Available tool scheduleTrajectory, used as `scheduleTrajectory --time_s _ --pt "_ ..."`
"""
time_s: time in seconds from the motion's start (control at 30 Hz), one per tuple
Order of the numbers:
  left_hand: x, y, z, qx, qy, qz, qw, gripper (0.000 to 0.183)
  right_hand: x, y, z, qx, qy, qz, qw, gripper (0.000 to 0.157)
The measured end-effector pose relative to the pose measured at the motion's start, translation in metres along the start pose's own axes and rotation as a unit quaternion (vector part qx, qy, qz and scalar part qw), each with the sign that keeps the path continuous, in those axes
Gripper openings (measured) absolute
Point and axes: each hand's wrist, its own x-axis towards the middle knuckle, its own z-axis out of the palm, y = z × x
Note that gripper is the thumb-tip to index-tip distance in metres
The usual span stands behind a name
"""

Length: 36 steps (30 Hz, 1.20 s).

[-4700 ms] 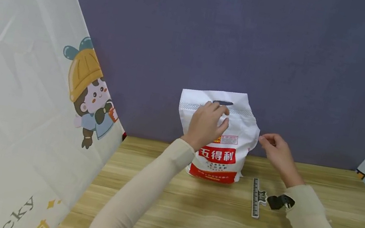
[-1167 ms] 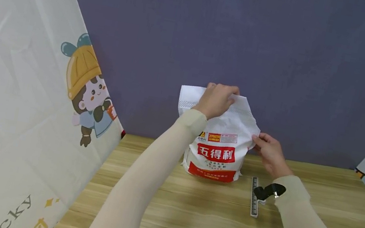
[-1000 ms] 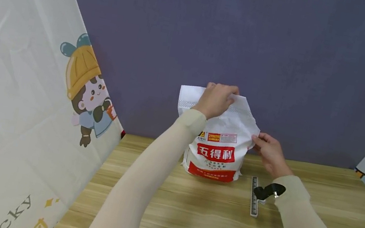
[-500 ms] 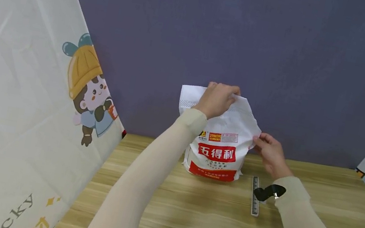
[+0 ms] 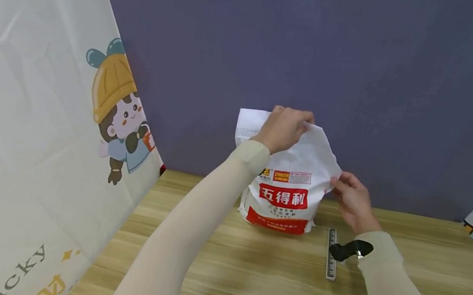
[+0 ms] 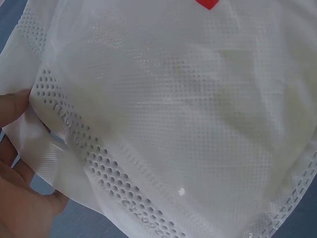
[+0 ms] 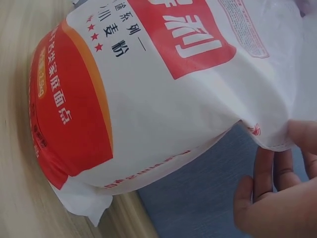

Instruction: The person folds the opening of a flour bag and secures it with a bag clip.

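Note:
A white flour bag (image 5: 282,198) with red panels stands upright on the wooden table, against the dark backdrop. My left hand (image 5: 281,130) grips its top edge, over the cut-out handle slot. In the left wrist view, the thumb lies on the near side of the perforated band while the other fingers go behind. At the bag's right shoulder, my right hand (image 5: 354,202) pinches the side seam between thumb and fingers. The right wrist view shows that pinched corner of the flour bag (image 7: 163,99) pulled outward. The left hand hides part of the bag's upper front.
A flat clip (image 5: 329,268) with a black-and-white bar lies on the table (image 5: 270,280) right of the bag, partly covered by a black wrist mount (image 5: 349,249). A printed white sheet (image 5: 34,106) borders the table on the left. A dark blue backdrop (image 5: 237,37) rises behind.
Since the earliest frame, my left hand has risen from the bag's front to grip its top edge. My right hand has moved slightly left onto the side seam. Lately both hands hold still.

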Motion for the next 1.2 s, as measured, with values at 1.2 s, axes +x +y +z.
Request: scheduleTrajectory --time_s 1.2 --pt "-0.0055 -0.0018 -0.0066 -0.012 0.018 0.024 0.9995 0.023 -0.0055 -0.0021 0.0029 0.149 -0.054 0.019 0.987 0.023"
